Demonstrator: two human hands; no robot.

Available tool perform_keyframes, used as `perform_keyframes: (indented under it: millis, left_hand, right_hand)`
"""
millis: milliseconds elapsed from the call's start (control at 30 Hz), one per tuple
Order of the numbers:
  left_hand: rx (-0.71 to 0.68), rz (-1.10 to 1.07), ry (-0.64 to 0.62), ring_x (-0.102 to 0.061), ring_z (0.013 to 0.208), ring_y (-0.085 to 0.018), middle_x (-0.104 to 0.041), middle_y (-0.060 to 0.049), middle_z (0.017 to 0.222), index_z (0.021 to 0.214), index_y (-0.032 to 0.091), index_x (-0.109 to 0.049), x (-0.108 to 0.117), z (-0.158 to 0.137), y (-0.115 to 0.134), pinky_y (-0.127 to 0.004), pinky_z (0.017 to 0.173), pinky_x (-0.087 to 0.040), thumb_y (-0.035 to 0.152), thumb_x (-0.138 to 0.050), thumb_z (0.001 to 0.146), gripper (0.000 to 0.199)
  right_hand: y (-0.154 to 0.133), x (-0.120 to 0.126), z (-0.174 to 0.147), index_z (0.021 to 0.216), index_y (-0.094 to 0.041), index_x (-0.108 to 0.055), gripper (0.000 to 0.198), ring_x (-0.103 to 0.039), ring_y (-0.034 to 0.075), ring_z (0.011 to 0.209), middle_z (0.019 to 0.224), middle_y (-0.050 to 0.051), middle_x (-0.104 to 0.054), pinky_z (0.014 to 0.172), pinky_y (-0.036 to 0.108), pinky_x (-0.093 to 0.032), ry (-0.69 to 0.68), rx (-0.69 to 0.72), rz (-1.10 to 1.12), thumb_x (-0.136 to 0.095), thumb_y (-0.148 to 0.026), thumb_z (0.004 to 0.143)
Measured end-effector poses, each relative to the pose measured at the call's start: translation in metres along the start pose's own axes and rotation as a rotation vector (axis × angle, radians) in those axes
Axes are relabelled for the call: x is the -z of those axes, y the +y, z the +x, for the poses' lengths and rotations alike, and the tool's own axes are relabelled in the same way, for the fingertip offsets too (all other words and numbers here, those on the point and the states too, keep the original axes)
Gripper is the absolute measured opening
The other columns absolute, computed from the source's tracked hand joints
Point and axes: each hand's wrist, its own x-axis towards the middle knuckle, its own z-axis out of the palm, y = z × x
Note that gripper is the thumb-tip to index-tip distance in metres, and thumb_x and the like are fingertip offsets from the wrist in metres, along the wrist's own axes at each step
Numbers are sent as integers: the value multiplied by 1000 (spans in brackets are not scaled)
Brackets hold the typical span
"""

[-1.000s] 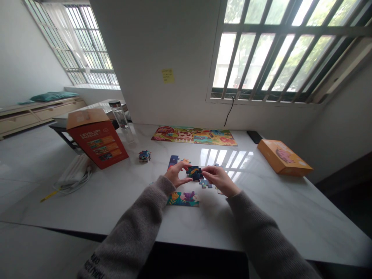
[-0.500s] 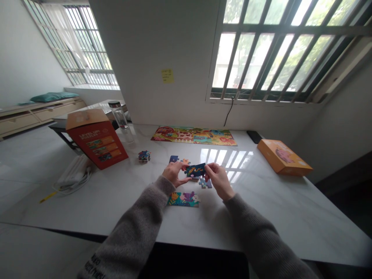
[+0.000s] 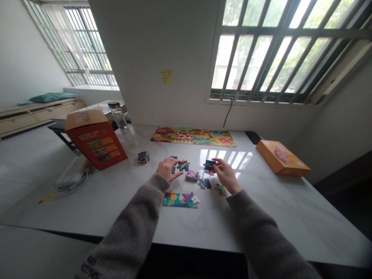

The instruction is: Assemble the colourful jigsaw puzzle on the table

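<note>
While the left hand point(image 3: 166, 169) pinches one piece point(image 3: 184, 166), the right hand point(image 3: 228, 176) holds another piece point(image 3: 209, 166).

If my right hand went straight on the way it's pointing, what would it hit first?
Probably the long, multicoloured, flat puzzle strip ahead, though your right hand may pass above it; depth is unclear.

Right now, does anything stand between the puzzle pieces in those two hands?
Nothing visible: a gap separates the left piece, in the left hand, from the right piece, in the right hand. The pink-topped stack lies just nearer the camera.
</note>
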Motion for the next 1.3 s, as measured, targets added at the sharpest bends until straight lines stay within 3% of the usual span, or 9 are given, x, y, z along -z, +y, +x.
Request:
perform_keyframes:
  millis: [100, 200, 433, 567, 800, 967, 1100, 1167, 1300]
  left_hand:
    - [62, 13, -43, -60, 106, -28, -67, -7, 113, 118, 25, -66, -4, 6, -4, -40, 92, -45, 44, -78, 79, 45]
    - [78, 28, -100, -61, 107, -30, -68, -7, 112, 115, 26, -68, -10, 19, -2, -42, 92, -46, 45, -78, 78, 43]
    - [0, -231, -259, -70, 96, -23, -74, -6, 105, 120, 21, -61, -35, 76, 16, -32, 86, -52, 32, -75, 81, 43]
    - [-36, -159, -327, -70, 91, -21, -74, -4, 102, 121, 22, -60, -54, 97, 25, -31, 84, -52, 29, -73, 82, 42]
    - [-8, 29, -293, -54, 118, -35, -62, -13, 121, 117, 19, -65, -65, 84, 24, -51, 100, -43, 41, -71, 83, 41]
    - [11, 38, -297, -52, 119, -32, -60, -10, 128, 125, 23, -64, -68, 74, 13, -48, 101, -42, 45, -69, 85, 45]
    - [-28, -41, -254, -55, 116, -30, -64, -9, 124, 125, 23, -65, -70, 74, 4, -46, 100, -43, 37, -67, 88, 40]
    - [-50, -77, -218, -57, 112, -27, -67, -8, 118, 120, 23, -69, -70, 75, 0, -43, 99, -45, 30, -63, 91, 30]
    - [-173, -191, -153, -60, 104, -23, -71, -5, 110, 106, 24, -75, -74, 75, -6, -38, 96, -49, 16, -58, 90, 25]
  right_hand:
    - [13, 5, 5, 109, -18, -68, 33, -64, 18, 71, 79, 3, -66, 73, 36, -56, 25, 40, -150, -59, -36, 83]
    - [18, 3, 5, 111, -20, -68, 33, -64, 19, 77, 82, 4, -67, 74, 36, -55, 30, 37, -153, -57, -35, 84]
    - [13, -3, 1, 113, -21, -63, 30, -61, 16, 72, 85, 2, -64, 71, 32, -52, -148, 74, -137, -50, -31, 88]
    - [11, -2, 3, 106, -21, -63, 25, -57, 16, 73, 78, -1, -58, 75, 32, -49, -194, 147, -236, -49, -25, 86]
    - [21, 12, 8, 116, -22, -63, 33, -58, 14, 66, 75, -3, -58, 67, 27, -47, -174, 46, -254, -53, -23, 84]
    - [28, 19, 14, 106, -21, -66, 26, -62, 15, 64, 78, 0, -64, 61, 27, -48, -29, -106, -82, -60, -30, 83]
    - [28, 13, 24, 96, -21, -66, 22, -62, 16, 64, 74, 0, -66, 64, 30, -51, 52, -98, 20, -70, -34, 78]
    - [27, 7, 31, 96, -21, -66, 20, -63, 17, 66, 73, 0, -66, 67, 31, -51, 29, -78, -39, -68, -33, 80]
    - [22, -9, 49, 104, -23, -67, 20, -65, 17, 73, 77, 0, -69, 75, 33, -50, -43, -66, -393, -57, -28, 87]
